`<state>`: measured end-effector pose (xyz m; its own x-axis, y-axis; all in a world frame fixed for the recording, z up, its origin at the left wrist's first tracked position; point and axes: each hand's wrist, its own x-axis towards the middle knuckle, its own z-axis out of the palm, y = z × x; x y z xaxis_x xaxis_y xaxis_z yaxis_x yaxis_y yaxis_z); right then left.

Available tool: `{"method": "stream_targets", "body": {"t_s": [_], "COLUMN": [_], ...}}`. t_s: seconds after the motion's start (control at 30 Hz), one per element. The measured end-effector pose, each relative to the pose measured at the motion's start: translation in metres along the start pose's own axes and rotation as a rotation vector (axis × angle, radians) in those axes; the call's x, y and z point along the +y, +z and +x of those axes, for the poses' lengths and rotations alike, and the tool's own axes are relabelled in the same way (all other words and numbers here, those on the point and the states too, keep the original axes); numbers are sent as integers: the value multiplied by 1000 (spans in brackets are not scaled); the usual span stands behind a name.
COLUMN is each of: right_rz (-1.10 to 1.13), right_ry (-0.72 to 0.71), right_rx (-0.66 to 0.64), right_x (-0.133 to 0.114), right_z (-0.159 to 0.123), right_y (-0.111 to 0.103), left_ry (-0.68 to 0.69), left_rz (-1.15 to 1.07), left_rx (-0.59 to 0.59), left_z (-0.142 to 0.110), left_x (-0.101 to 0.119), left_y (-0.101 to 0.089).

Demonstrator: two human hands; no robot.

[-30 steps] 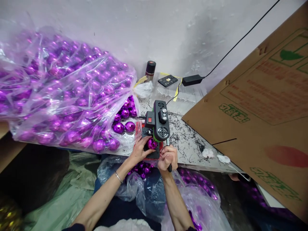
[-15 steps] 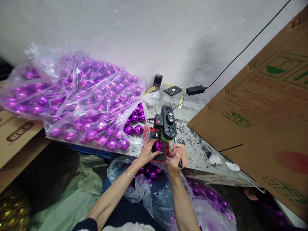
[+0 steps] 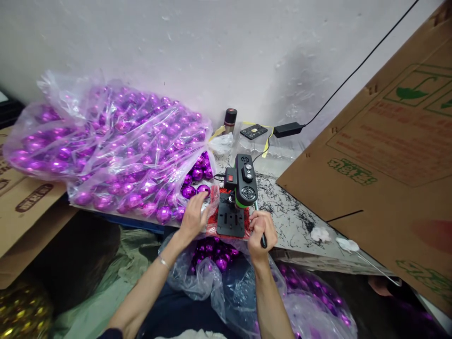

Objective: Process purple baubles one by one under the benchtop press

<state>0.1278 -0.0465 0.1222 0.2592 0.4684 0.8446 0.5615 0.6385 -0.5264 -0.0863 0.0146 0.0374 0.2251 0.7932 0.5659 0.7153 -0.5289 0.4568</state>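
A small black bench drill (image 3: 243,181) with a red switch stands at the table's front edge. Its slotted base plate (image 3: 230,220) is bare. My right hand (image 3: 260,228) is closed round the drill's lever handle on the right side. My left hand (image 3: 192,214) reaches left of the base with its fingers stretched toward loose purple mirror balls (image 3: 193,190) at the mouth of a big clear bag (image 3: 116,146) full of such balls. In my lap lies another clear bag (image 3: 215,254) holding several purple balls.
A large cardboard sheet (image 3: 381,155) leans over the table's right side. Black shavings (image 3: 278,207) and white scraps (image 3: 319,233) litter the tabletop. A power adapter (image 3: 288,129), a dark flat device (image 3: 256,131) and a small bottle (image 3: 230,120) sit by the wall. Cardboard boxes (image 3: 24,207) lie at left.
The purple ball my left hand held under the drill is gone from the base plate. My left hand has moved left toward the loose balls. My right hand stays on the lever.
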Motion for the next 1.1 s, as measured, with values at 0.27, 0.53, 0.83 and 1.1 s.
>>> {"method": "stream_targets", "body": {"t_s": [0.27, 0.53, 0.83, 1.1], "right_rz": [-6, 3, 20, -23], "right_ry": [-2, 162, 193, 133], "right_rx": [-22, -43, -62, -78], "right_x": [-2, -19, -27, -27], "right_z": [4, 30, 36, 33], "right_y": [-1, -4, -5, -7], "left_ry": [-95, -471, -662, -356], "left_rz": [311, -478, -939, -464], "left_rx": [-537, -64, -46, -80], "left_z": [108, 62, -11, -15], "left_x": [-23, 2, 47, 46], "left_y": [-2, -20, 44, 70]}}
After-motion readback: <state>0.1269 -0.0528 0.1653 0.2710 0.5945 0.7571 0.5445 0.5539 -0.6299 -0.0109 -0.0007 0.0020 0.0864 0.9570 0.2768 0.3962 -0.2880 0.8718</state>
